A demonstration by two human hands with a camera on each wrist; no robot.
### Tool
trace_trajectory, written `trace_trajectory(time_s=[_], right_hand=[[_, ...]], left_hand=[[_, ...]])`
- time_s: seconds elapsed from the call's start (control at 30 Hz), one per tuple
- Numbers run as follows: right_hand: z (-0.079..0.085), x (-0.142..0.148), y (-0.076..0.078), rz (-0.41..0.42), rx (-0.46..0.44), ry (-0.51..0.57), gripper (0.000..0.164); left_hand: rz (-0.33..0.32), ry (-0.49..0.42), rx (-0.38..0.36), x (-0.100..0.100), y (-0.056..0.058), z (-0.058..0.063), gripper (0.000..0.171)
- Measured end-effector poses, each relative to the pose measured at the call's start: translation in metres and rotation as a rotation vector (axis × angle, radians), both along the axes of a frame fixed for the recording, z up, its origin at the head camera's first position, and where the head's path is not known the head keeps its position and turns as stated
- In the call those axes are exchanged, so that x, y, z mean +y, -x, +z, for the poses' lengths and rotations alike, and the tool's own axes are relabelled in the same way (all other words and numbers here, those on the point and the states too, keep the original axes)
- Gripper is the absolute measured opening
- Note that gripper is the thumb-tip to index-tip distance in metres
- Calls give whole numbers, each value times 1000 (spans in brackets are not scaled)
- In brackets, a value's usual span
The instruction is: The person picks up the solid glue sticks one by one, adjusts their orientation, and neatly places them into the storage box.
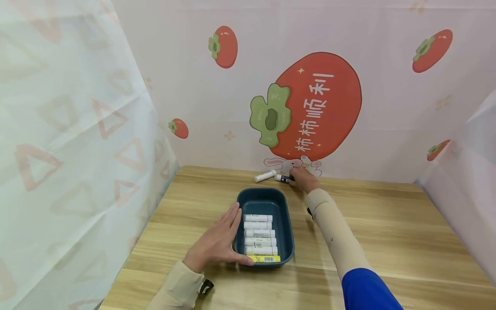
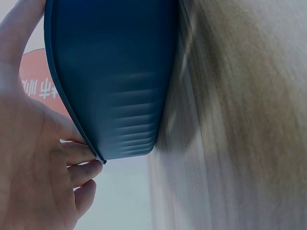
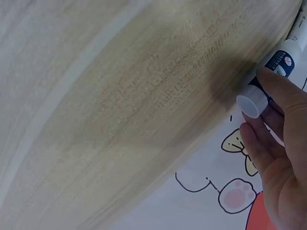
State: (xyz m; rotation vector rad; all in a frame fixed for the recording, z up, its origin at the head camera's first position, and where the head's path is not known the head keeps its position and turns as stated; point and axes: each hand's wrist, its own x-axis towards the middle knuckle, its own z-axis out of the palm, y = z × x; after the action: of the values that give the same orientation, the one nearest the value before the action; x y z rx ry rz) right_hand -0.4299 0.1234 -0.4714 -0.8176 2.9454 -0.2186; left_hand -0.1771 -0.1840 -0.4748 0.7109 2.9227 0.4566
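At the back of the table, my right hand (image 1: 305, 178) pinches a white-capped glue stick with a dark blue label (image 3: 278, 64). Its thumb lies on the label in the right wrist view, with fingers on the other side. A plain white stick (image 1: 265, 176) lies just left of it. My left hand (image 1: 218, 239) holds the dark blue tray (image 1: 287, 224) at its near left corner, thumb on the near rim and fingers along the left rim. Inside the tray, several white sticks (image 1: 259, 233) lie in a row, with a yellow stick (image 1: 271, 258) at the near end.
The wooden table (image 1: 368, 224) ends at a back wall sheet (image 1: 193, 77) printed with red persimmons. Another sheet (image 1: 85, 142) hangs along the left side, and white sheeting (image 1: 474, 172) borders the right.
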Motion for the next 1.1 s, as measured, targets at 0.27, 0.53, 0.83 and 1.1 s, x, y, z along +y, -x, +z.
trace_trajectory(time_s=[0.27,0.53,0.83,1.1], right_hand=[[7,5,1,36,-4,32,16],[21,9,-6,88,12,44,15],[36,17,-14,108,18,69,22],[41,22,-23,116,15,64,26]], left_hand=[[-7,-13,21,-1,1,-2,145],[-13,-6,38,-1,2,-2,145],[-18,6,36,0,2,-3,145],[-18,0,44,1,2,-1,146]])
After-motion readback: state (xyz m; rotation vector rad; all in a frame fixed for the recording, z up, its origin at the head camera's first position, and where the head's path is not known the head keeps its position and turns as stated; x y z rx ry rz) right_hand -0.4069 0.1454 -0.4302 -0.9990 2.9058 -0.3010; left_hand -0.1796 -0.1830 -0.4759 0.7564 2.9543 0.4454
